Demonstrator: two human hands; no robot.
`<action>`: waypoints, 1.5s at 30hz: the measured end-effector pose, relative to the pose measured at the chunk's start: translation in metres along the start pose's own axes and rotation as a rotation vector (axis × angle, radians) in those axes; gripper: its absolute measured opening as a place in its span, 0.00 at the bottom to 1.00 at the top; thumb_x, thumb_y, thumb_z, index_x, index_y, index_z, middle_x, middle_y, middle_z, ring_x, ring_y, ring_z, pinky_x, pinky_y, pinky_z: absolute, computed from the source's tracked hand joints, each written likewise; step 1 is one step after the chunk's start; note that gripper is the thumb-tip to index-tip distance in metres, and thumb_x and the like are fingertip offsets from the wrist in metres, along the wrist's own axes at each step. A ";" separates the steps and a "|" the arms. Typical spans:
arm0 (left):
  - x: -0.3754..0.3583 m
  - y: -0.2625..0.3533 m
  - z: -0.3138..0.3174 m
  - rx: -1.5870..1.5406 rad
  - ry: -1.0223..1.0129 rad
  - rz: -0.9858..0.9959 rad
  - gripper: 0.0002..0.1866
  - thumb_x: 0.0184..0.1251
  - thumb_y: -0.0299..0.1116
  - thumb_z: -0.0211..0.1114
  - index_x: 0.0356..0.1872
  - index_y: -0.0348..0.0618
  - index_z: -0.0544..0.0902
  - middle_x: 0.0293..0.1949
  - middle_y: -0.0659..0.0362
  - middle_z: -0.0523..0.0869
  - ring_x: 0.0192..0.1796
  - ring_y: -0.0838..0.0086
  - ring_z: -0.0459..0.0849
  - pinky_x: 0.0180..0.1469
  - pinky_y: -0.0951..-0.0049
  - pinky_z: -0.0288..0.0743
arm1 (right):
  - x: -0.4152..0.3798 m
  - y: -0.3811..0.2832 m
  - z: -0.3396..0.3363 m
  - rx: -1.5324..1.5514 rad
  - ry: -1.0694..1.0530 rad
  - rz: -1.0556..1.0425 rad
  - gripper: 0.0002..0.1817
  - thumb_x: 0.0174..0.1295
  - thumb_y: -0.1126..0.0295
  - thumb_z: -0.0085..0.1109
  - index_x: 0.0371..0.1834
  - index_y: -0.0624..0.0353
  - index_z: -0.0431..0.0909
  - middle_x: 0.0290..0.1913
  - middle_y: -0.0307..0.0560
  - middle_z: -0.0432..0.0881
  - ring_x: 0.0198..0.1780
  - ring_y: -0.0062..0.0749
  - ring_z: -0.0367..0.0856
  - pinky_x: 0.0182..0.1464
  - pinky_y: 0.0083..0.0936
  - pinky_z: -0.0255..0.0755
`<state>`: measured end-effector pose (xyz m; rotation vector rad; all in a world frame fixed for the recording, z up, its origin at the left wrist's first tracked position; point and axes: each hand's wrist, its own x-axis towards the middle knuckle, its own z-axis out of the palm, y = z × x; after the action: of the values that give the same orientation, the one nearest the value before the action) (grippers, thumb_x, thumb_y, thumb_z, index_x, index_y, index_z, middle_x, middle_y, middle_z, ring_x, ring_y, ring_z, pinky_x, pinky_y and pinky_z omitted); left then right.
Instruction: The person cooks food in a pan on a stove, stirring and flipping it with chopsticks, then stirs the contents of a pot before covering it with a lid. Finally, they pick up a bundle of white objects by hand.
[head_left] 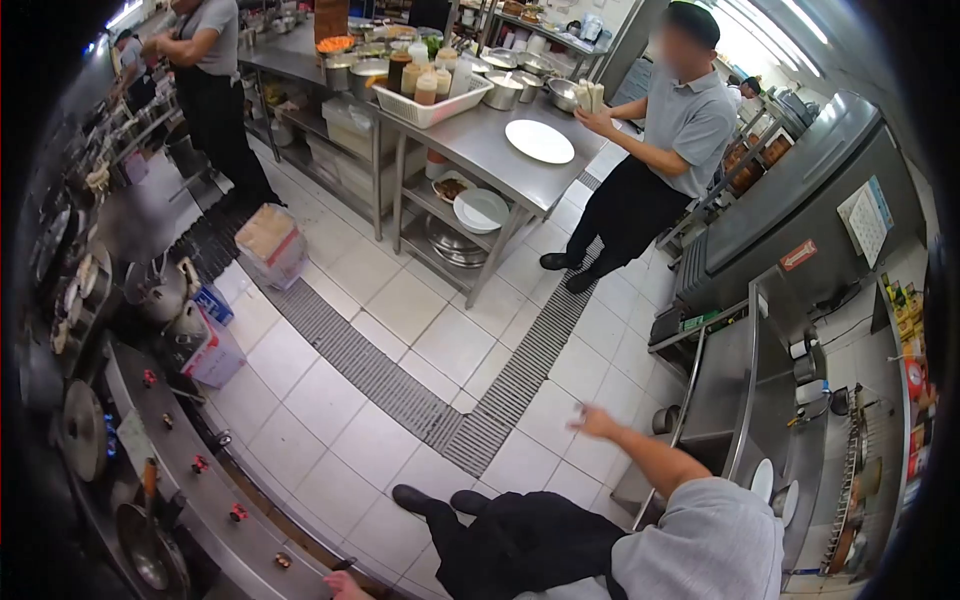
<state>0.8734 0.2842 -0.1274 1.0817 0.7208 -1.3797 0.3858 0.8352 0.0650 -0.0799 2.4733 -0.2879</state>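
My right arm stretches out over the tiled floor, and my right hand is in the air with its fingers a little apart. No object shows in it. My left hand is cut off by the bottom edge, close to the front of the steel stove with its red knobs. Whether it touches the stove or grips anything does not show. A wok with a wooden handle sits on the stove. Below me are my black apron and dark shoes.
A steel table carries a white oval plate and a basket of bottles. Beside it a co-worker holds something pale; another stands at left. Boxes rest on the floor near drain grates. A steel counter stands right.
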 end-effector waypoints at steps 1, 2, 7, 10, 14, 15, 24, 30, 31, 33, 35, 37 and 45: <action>-0.003 -0.002 -0.005 0.027 0.001 -0.031 0.24 0.61 0.48 0.48 0.49 0.40 0.75 0.44 0.57 0.81 0.48 0.64 0.78 0.46 0.59 0.72 | 0.018 -0.010 -0.024 -0.032 0.237 -0.011 0.46 0.42 0.37 0.63 0.57 0.62 0.66 0.48 0.58 0.76 0.47 0.45 0.77 0.50 0.33 0.70; 0.005 -0.005 -0.018 0.244 -0.086 -0.165 0.32 0.54 0.65 0.51 0.45 0.46 0.77 0.40 0.64 0.82 0.44 0.68 0.79 0.40 0.63 0.72 | 0.026 -0.029 -0.059 0.148 0.437 -0.075 0.46 0.41 0.40 0.66 0.57 0.63 0.65 0.49 0.57 0.75 0.47 0.46 0.76 0.49 0.32 0.70; -0.134 -0.106 -0.028 1.446 -0.099 -0.254 0.30 0.62 0.54 0.54 0.59 0.46 0.63 0.56 0.60 0.71 0.54 0.62 0.74 0.49 0.59 0.68 | 0.048 -0.133 -0.227 0.686 0.817 -0.212 0.47 0.44 0.51 0.70 0.63 0.64 0.58 0.51 0.54 0.73 0.49 0.38 0.74 0.50 0.27 0.69; -0.188 -0.172 -0.016 1.706 -0.513 -0.393 0.34 0.64 0.52 0.53 0.67 0.53 0.53 0.61 0.57 0.67 0.53 0.61 0.75 0.48 0.58 0.68 | 0.032 -0.163 -0.294 1.204 0.631 -0.197 0.51 0.47 0.43 0.64 0.66 0.65 0.51 0.59 0.57 0.66 0.56 0.43 0.70 0.55 0.33 0.65; -0.281 -0.282 0.032 1.895 -1.051 -0.470 0.29 0.68 0.47 0.50 0.67 0.54 0.54 0.61 0.55 0.68 0.52 0.61 0.76 0.45 0.60 0.71 | 0.038 -0.158 -0.299 1.757 0.289 -0.146 0.58 0.48 0.32 0.51 0.68 0.66 0.38 0.65 0.64 0.54 0.62 0.52 0.62 0.58 0.41 0.61; -0.306 -0.313 0.045 1.948 -1.167 -0.444 0.28 0.68 0.45 0.50 0.67 0.54 0.56 0.60 0.55 0.70 0.51 0.64 0.77 0.47 0.60 0.70 | 0.040 -0.154 -0.296 1.837 0.217 -0.118 0.61 0.47 0.32 0.53 0.68 0.68 0.36 0.66 0.66 0.53 0.63 0.54 0.60 0.60 0.41 0.58; -0.459 -0.605 0.026 1.507 -2.085 -0.194 0.18 0.67 0.42 0.52 0.55 0.46 0.73 0.49 0.56 0.80 0.44 0.69 0.78 0.48 0.70 0.71 | 0.056 -0.152 -0.219 1.999 -0.201 -0.198 0.28 0.58 0.48 0.51 0.60 0.48 0.64 0.55 0.40 0.73 0.51 0.40 0.74 0.47 0.48 0.68; -0.481 -0.640 -0.035 1.955 -1.778 -0.521 0.30 0.53 0.57 0.62 0.40 0.36 0.81 0.34 0.54 0.83 0.31 0.70 0.80 0.32 0.66 0.75 | 0.094 -0.161 -0.230 1.453 -0.146 -0.399 0.31 0.55 0.57 0.59 0.61 0.54 0.61 0.51 0.48 0.74 0.47 0.43 0.77 0.44 0.44 0.74; -0.491 -0.622 -0.029 1.943 -1.751 -0.495 0.30 0.51 0.56 0.64 0.40 0.35 0.80 0.35 0.54 0.83 0.33 0.69 0.80 0.33 0.66 0.75 | 0.095 -0.180 -0.274 1.216 -0.169 -0.506 0.34 0.52 0.57 0.61 0.61 0.55 0.60 0.52 0.49 0.73 0.49 0.42 0.76 0.46 0.41 0.73; -0.495 -0.595 -0.019 1.926 -1.715 -0.472 0.30 0.50 0.55 0.66 0.41 0.35 0.80 0.35 0.55 0.83 0.34 0.69 0.80 0.35 0.67 0.76 | 0.092 -0.217 -0.358 0.439 -0.351 -0.815 0.39 0.46 0.56 0.65 0.61 0.58 0.60 0.53 0.50 0.72 0.53 0.42 0.73 0.50 0.36 0.70; -0.495 -0.580 -0.016 1.965 -1.888 -0.493 0.38 0.43 0.53 0.71 0.51 0.35 0.71 0.44 0.51 0.79 0.46 0.67 0.77 0.44 0.69 0.72 | 0.065 -0.280 -0.417 -0.630 -0.728 -1.375 0.44 0.41 0.55 0.70 0.61 0.61 0.60 0.55 0.52 0.71 0.57 0.41 0.71 0.55 0.32 0.68; -0.491 -0.568 -0.011 1.916 -1.918 -0.593 0.39 0.40 0.51 0.73 0.51 0.35 0.71 0.43 0.52 0.79 0.47 0.67 0.76 0.46 0.69 0.71 | 0.039 -0.308 -0.438 -0.910 -0.932 -1.551 0.46 0.38 0.57 0.72 0.60 0.63 0.59 0.55 0.52 0.70 0.58 0.40 0.70 0.56 0.29 0.67; -0.467 -0.494 0.013 1.342 -1.747 -0.769 0.37 0.36 0.31 0.77 0.53 0.37 0.69 0.44 0.57 0.77 0.48 0.71 0.73 0.51 0.72 0.67 | -0.030 -0.226 -0.202 0.276 -0.568 -0.566 0.39 0.41 0.69 0.70 0.57 0.68 0.59 0.48 0.54 0.72 0.46 0.38 0.74 0.46 0.28 0.72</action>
<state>0.3373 0.5246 0.2144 -0.0296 -1.4053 -2.7693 0.2838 0.6569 0.2892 -0.6547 1.7857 -0.7306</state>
